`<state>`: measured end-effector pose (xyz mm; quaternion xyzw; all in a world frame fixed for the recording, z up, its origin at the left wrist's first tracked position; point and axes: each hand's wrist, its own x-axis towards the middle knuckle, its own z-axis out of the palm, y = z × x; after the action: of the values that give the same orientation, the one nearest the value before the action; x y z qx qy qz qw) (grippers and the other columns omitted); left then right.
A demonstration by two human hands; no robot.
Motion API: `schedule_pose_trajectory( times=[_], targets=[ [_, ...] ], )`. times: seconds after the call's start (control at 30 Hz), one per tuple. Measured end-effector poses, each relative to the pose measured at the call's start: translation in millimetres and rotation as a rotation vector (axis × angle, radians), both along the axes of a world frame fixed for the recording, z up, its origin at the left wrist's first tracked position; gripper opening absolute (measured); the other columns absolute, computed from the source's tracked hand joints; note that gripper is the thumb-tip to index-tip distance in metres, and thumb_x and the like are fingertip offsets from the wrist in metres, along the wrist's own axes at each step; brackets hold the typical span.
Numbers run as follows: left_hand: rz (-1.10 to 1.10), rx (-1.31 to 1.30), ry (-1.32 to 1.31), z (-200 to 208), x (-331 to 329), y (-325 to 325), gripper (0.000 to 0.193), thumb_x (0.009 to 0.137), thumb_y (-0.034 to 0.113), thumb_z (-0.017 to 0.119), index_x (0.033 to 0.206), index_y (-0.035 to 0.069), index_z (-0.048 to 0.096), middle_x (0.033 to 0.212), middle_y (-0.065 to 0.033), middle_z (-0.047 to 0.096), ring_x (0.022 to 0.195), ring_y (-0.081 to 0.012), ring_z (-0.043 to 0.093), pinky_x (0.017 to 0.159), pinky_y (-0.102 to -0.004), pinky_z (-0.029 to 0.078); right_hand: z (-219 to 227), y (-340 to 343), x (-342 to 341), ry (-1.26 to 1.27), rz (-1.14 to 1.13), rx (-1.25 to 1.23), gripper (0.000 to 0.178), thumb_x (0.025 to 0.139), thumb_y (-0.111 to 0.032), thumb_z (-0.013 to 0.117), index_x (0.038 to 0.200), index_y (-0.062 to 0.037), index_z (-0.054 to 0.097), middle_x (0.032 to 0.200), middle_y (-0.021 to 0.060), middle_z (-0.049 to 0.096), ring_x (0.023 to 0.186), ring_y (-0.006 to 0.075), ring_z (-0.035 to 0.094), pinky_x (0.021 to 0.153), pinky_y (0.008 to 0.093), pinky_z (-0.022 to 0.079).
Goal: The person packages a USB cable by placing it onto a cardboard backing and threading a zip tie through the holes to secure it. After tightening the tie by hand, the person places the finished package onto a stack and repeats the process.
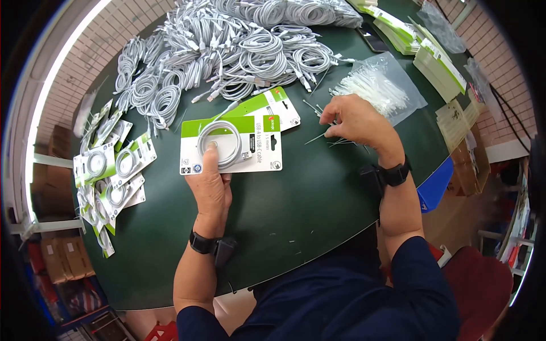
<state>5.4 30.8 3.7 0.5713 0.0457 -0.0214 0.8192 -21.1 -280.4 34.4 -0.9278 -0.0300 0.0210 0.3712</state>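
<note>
Dark green and round-edged, the surface (296, 204) fills the head view, with pale brick flooring showing past its far rim and cardboard boxes (60, 256) stacked low on the left.

Left hand (211, 187) lies flat near the middle, its fingers (211, 152) stretched forward and pressed down on a coiled white cable (220, 143) that sits on a white and green card (230, 144). The coil looks light and springy, so it will likely want to spread open unless it is pinned at the centre or pinched across the loops. Its smooth jacket may slip under a fingertip. The card is thin and stiff enough to lift by an edge, though it would bend if gripped hard. A second card (267, 108) lies just behind it, partly covered.

Right hand (355, 119) rests further right, fingers (330, 116) curled narrow around thin white cable ties (318, 136) lying loose on the surface. These look light, flexible and easy to scatter, and are best picked one at a time near an end. A clear bag of ties (378, 85) lies just beyond that hand.

A big heap of loose coiled cables (227, 45) covers the far side. Finished carded cables (111, 176) fan out at the left rim, and stacks of flat cards (438, 62) stand far right.
</note>
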Motion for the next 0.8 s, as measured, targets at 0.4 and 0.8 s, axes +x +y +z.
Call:
schedule_pose_trajectory(
  times=[0.4,0.8],
  targets=[
    [0.004,0.001,-0.020,4,-3,-5,0.030,0.095,0.010,0.061,0.123,0.001,0.055,0.087,-0.0045,0.063,0.052,-0.0045,0.050,0.038,-0.0194,0.035,-29,22,5,-0.119,0.160,-0.382,0.012,0.079,-0.014,0.077,0.084,-0.0042,0.071,0.082,0.0157,0.070,0.084,0.0349,0.069,0.073,0.0451,0.054],
    [0.025,0.233,-0.232,10,-30,-12,0.026,0.093,0.012,0.067,0.115,0.001,0.061,0.092,-0.0045,0.067,0.057,-0.0077,0.057,0.041,-0.0225,0.042,6,18,4,-0.246,-0.220,-0.135,0.008,0.088,-0.007,0.067,0.094,-0.0048,0.063,0.083,0.0091,0.069,0.070,0.0259,0.064,0.067,0.0358,0.051]
  ],
)
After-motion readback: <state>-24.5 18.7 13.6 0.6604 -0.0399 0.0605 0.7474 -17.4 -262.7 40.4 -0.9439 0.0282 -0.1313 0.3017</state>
